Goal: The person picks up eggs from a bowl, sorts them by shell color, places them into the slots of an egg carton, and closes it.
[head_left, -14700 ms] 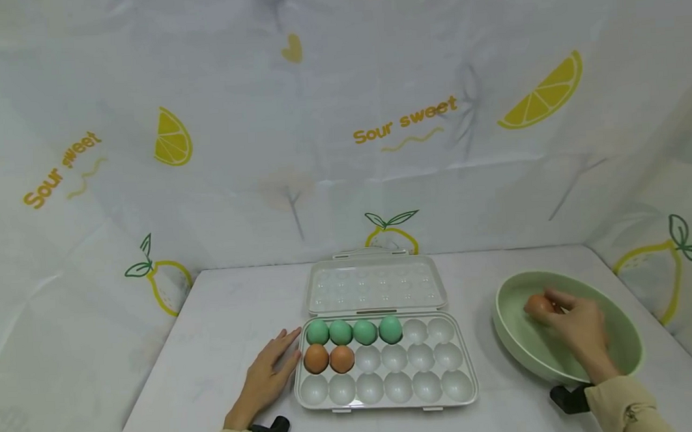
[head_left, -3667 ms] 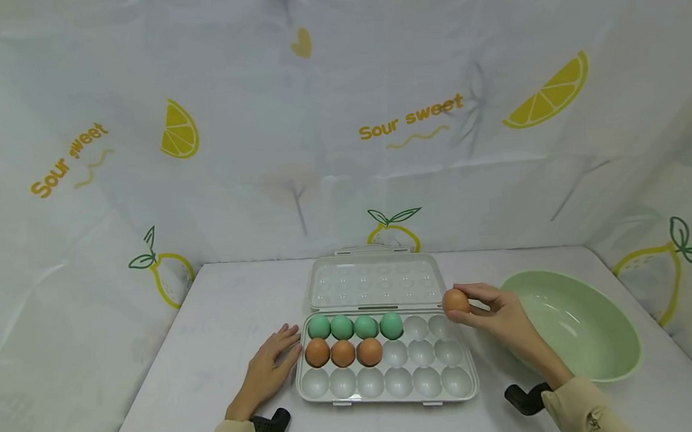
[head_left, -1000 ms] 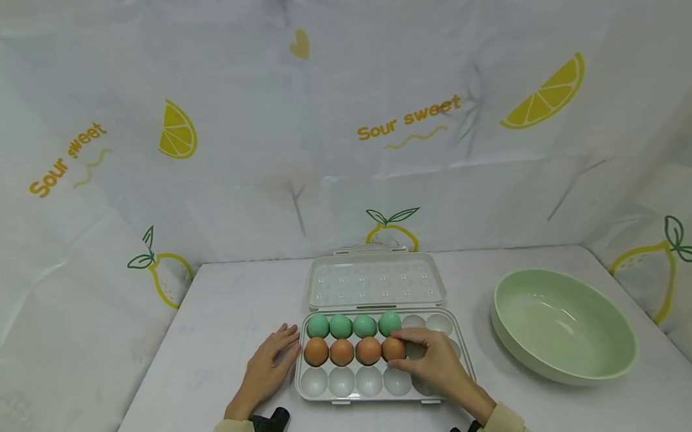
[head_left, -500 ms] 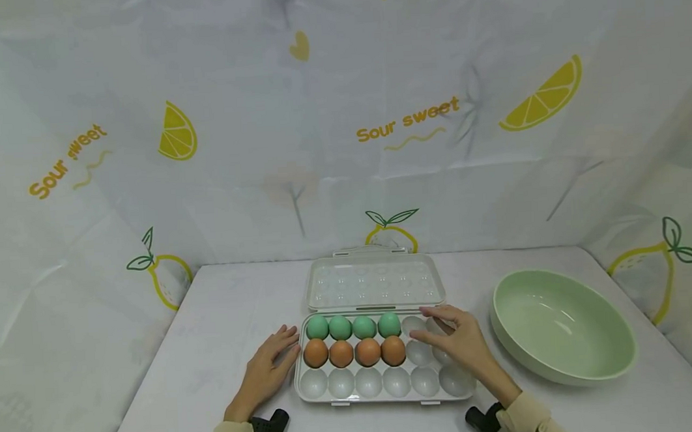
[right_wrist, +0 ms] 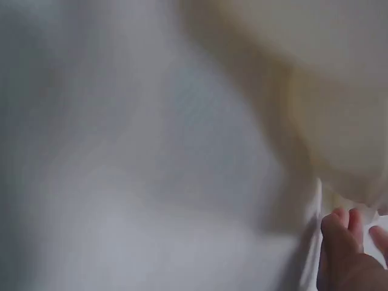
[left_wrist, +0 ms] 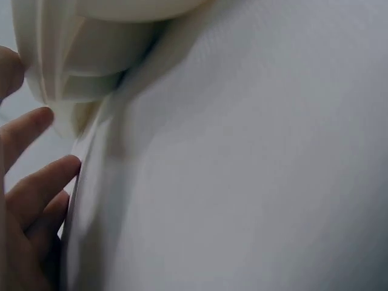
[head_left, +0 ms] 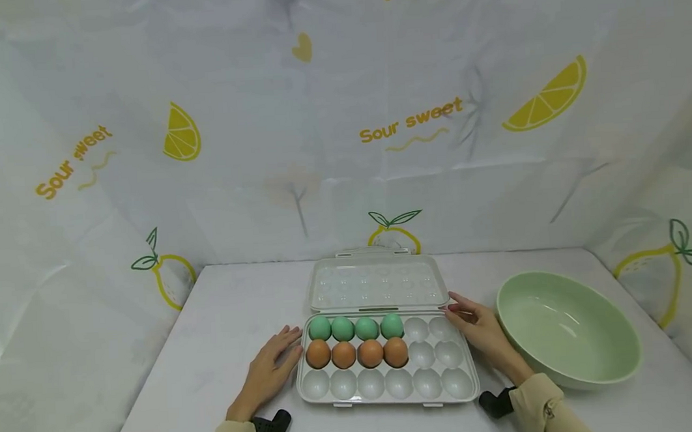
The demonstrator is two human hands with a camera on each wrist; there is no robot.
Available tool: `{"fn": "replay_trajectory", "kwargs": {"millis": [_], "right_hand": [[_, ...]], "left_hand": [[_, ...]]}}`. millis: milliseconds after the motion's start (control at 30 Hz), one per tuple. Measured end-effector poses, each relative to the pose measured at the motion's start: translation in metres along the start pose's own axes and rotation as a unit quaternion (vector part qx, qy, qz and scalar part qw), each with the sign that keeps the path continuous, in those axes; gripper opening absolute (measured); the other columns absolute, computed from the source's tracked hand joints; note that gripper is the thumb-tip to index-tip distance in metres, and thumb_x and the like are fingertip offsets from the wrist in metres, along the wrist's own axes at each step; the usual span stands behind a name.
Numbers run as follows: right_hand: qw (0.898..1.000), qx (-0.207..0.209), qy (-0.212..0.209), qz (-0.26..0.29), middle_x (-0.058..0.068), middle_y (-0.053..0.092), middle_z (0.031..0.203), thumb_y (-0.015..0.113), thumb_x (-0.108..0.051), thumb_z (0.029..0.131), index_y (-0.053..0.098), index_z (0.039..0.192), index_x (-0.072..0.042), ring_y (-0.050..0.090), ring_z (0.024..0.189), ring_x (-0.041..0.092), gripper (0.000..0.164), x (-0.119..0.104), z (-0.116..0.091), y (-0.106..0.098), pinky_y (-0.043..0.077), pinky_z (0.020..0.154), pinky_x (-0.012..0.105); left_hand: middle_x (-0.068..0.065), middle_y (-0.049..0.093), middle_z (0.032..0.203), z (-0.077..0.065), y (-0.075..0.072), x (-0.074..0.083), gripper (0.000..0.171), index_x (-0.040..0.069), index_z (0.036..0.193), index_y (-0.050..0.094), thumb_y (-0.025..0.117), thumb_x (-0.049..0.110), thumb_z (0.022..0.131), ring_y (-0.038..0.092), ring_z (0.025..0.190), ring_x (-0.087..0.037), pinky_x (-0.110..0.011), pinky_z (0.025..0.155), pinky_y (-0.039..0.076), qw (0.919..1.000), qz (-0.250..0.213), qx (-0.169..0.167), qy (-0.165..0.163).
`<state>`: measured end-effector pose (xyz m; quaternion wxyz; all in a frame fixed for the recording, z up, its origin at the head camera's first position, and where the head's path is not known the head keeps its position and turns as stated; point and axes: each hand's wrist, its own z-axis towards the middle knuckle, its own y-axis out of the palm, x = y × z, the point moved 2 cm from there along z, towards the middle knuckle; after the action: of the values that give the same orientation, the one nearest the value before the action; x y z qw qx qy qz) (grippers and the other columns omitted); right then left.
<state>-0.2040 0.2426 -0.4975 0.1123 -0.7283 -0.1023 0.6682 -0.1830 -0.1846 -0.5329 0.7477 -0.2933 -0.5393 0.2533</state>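
An egg box (head_left: 385, 402) lies open in the middle of the table, its clear lid (head_left: 379, 285) folded back. Several green eggs (head_left: 367, 328) fill the left part of its back row, and several brown eggs (head_left: 371, 353) sit in the middle row. The front row holds none. My left hand (head_left: 266, 373) rests at the box's left side, fingers loosely extended; in the left wrist view, fingertips (left_wrist: 42, 118) are right at its edge. At the back right corner, beside the hinge, my right hand (head_left: 486, 334) holds no egg, its fingers relaxed.
A pale green bowl (head_left: 569, 325) with nothing in it stands to the right, close behind my right forearm. A white cloth wall (head_left: 264, 214) with lemon prints closes off the back and sides of the white table (head_left: 200, 354).
My right hand has brought brown eggs from the bowl into the middle row, let go of the last one, and moved right to the box's corner. The left hand stays put.
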Motion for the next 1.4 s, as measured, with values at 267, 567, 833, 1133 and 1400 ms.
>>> {"fn": "replay_trajectory", "kwargs": {"millis": [267,567,833,1133,1400], "right_hand": [[0.991,-0.056,0.070,0.096,0.014,0.051,0.137,0.051,-0.015,0.107,0.020,0.161,0.004,0.057,0.100,-0.006,0.065,0.008,0.005,-0.001,0.053,0.086,0.014],[0.991,-0.066,0.074,0.086,0.015,0.051,0.139,0.051,-0.017,0.108,0.018,0.161,0.003,0.056,0.100,-0.006,0.066,0.004,0.007,0.008,0.053,0.086,0.014],[0.989,-0.064,0.079,0.104,0.005,0.051,0.130,0.049,-0.015,0.108,0.017,0.163,-0.001,0.057,0.101,-0.004,0.065,0.007,0.006,0.007,0.054,0.087,0.014],[0.989,-0.057,0.074,0.115,0.015,0.048,0.144,0.051,-0.018,0.108,0.013,0.164,-0.007,0.055,0.103,-0.011,0.068,0.011,0.004,0.011,0.051,0.089,0.010],[0.989,-0.029,0.063,0.134,-0.006,0.056,0.123,0.053,-0.018,0.107,0.020,0.164,-0.013,0.058,0.101,-0.006,0.066,0.013,0.003,0.007,0.054,0.088,0.013]], "left_hand": [[-0.015,0.054,0.154,0.022,-0.006,0.000,0.062,0.013,0.155,0.045,0.066,0.033,0.100,0.043,0.149,-0.036,-0.057,0.125,0.033,0.9933,-0.070,-0.080,-0.046],[-0.018,0.037,0.164,0.053,-0.010,-0.001,0.068,0.011,0.161,0.032,0.058,0.039,0.104,0.025,0.157,-0.040,-0.062,0.130,0.020,0.9838,-0.111,-0.103,-0.096],[-0.018,0.019,0.171,0.065,-0.006,-0.001,0.062,0.015,0.159,0.038,0.058,0.034,0.104,0.004,0.161,-0.040,-0.066,0.130,0.006,0.9681,-0.145,-0.166,-0.119],[-0.014,0.013,0.173,0.068,-0.003,-0.002,0.065,0.017,0.161,0.034,0.059,0.025,0.101,-0.007,0.161,-0.038,-0.067,0.128,-0.007,0.9445,-0.223,-0.180,-0.160],[-0.013,0.028,0.169,0.070,-0.001,0.001,0.064,0.010,0.160,0.033,0.059,0.015,0.102,0.008,0.161,-0.039,-0.061,0.132,0.003,0.9524,-0.243,-0.159,-0.092]]}}
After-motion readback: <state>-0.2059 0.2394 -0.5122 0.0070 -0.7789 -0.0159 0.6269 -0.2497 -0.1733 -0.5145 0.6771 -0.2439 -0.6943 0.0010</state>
